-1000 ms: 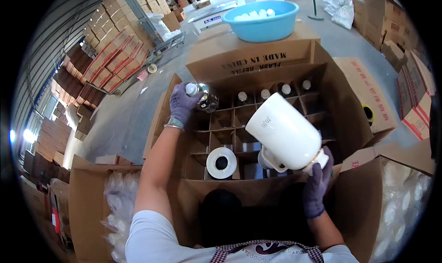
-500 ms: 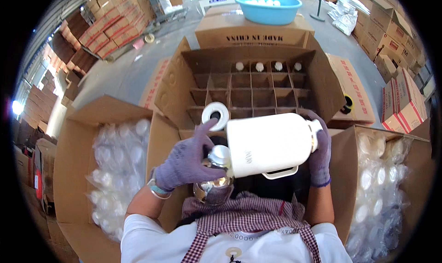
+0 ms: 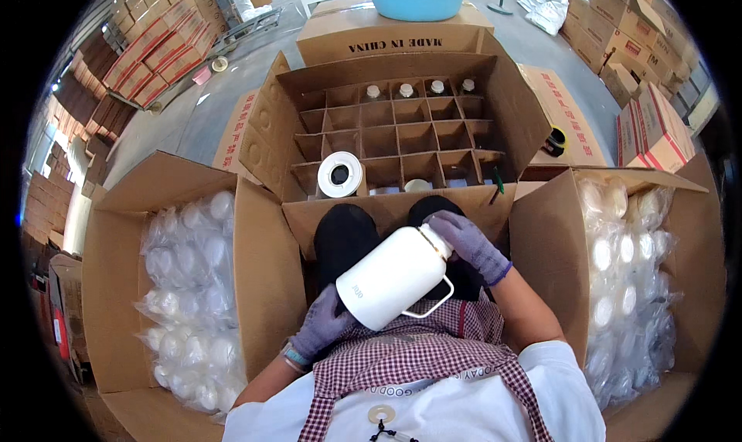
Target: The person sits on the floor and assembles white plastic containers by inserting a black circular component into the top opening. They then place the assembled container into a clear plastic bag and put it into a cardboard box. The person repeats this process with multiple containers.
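Note:
Over my lap I hold a white vacuum jug (image 3: 392, 276), tilted with its capped end up to the right. A grey-purple glove covers my left hand (image 3: 323, 324), which is closed against the bottom of the jug, fingers partly hidden. My right hand (image 3: 470, 245), gloved alike, grips the white cap (image 3: 437, 241) at the neck. The jug's handle loop hangs toward me. Ahead, a white cylindrical piece with a dark round hole (image 3: 340, 176) sits at the near left corner of the divided carton (image 3: 398, 204).
Cardboard boxes with bagged white round pieces stand left (image 3: 189, 287) and right (image 3: 618, 279). White-topped items (image 3: 406, 91) fill several far cells of the divided carton. Beyond it, a blue basin (image 3: 417, 1) rests on a carton. A tape roll (image 3: 555, 140) lies at right.
The jug has come nearer my lap and tilted cap-up. My left hand has shifted to its bottom; the silvery flask beside that hand no longer shows. The view has shifted slightly.

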